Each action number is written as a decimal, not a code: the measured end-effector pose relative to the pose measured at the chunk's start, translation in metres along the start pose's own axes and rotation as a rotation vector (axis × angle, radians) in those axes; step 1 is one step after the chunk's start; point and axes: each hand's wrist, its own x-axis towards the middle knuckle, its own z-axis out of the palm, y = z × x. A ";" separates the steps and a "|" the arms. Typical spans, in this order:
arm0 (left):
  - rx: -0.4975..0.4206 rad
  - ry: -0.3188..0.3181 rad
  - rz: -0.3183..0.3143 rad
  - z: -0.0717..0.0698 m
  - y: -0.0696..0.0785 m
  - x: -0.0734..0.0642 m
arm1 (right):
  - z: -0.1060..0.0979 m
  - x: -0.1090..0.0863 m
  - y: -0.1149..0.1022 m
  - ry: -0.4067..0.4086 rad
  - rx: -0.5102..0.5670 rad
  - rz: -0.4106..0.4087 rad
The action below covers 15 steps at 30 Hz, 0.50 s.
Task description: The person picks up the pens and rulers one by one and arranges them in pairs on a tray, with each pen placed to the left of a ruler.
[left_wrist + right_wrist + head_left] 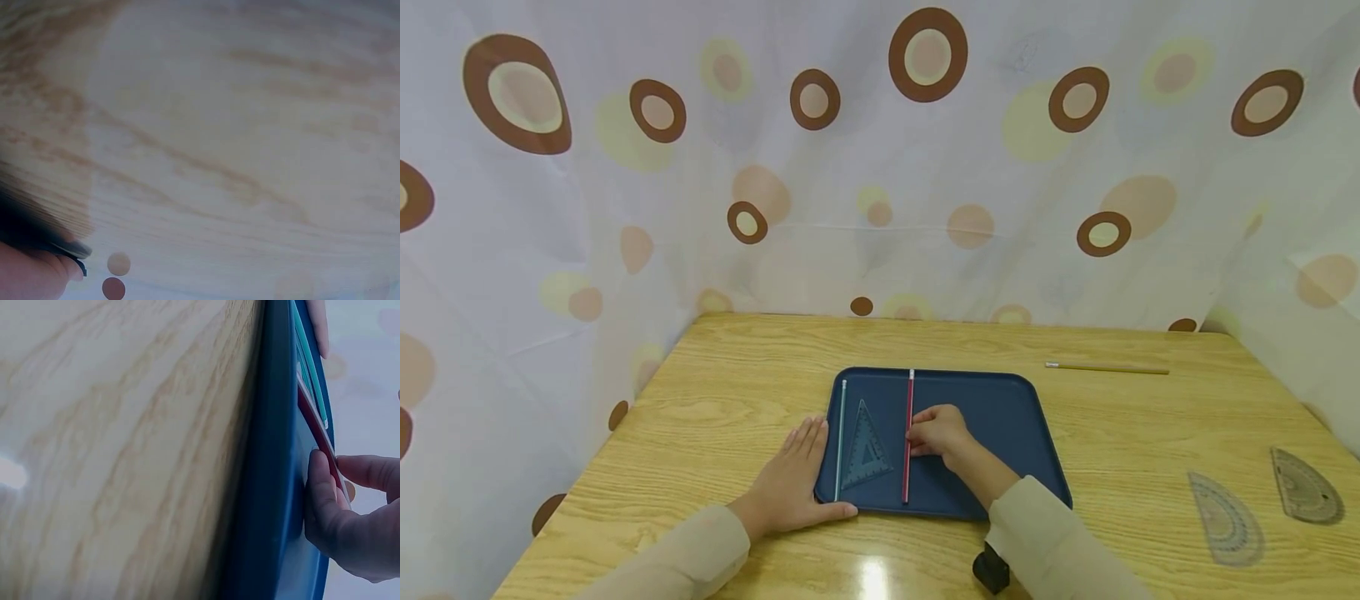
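Observation:
A dark blue tray (992, 450) lies on the wooden table. My right hand (942, 433) pinches a red pencil (909, 417) between thumb and fingers, over the middle of the tray; the right wrist view shows the thumb and fingers on either side of this red pencil (315, 415). Flat on the tray's left edge rests my left hand (797, 483), fingers straight and thumb along the near rim. Inside the tray, a light green pencil (841, 442) lies along the left side, with a clear set square (867, 454) between the two pencils.
At the back right of the table (760, 375) lies a yellow pencil (1108, 368). Two clear protractors sit to the right of the tray, one nearer (1225, 521) and one farther right (1306, 487). A patterned curtain (880, 167) stands behind the table and at its sides.

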 end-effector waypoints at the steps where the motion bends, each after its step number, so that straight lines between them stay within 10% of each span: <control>1: -0.002 0.000 0.000 0.000 0.000 0.000 | 0.000 0.000 0.000 0.002 -0.007 0.001; 15: 0.002 0.009 -0.005 0.001 0.000 0.000 | 0.010 0.002 -0.006 0.066 -0.195 0.001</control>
